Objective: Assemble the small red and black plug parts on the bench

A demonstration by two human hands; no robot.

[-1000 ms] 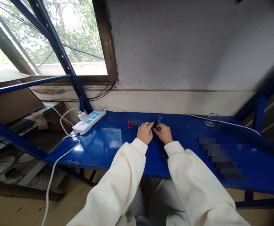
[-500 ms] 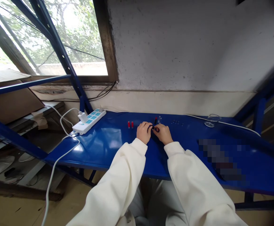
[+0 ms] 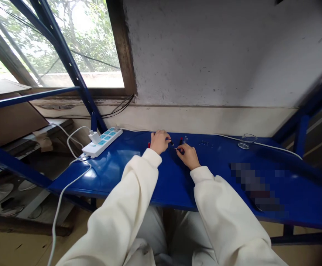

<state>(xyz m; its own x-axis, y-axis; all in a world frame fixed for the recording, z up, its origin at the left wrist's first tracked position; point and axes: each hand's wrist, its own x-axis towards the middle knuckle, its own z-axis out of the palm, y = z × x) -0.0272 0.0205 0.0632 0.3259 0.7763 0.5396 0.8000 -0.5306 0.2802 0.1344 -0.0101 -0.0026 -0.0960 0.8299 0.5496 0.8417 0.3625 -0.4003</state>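
Slim dark piece point(image 3: 181, 150), head view: pinched btwn thumb & fingers of R hand point(image 3: 189, 156), pale thin tip poking out twd the left; most of its length is hidden by the fingers, so shape & exact type are hard to make out. L hand point(image 3: 160, 142), just beside & a bit farther back, has thumb & fingertips closed on a short dark piece point(image 3: 172, 143); only its end shows, rest covered. The two pieces are near each other but apart, over the blue table point(image 3: 139, 177). Red piece point(image 3: 149, 145) left of L hand is partly blocked by it. Black piece w/ red top point(image 3: 181, 140) stands behind R hand, next to clear bits point(image 3: 185, 139), outlines unclear. Tiny clear parts point(image 3: 206, 143) farther right, too small to ID. Dark patch point(image 3: 256, 186) near R forearm is pixelated, can't tell what. Both sleeves cut off at bottom edge.
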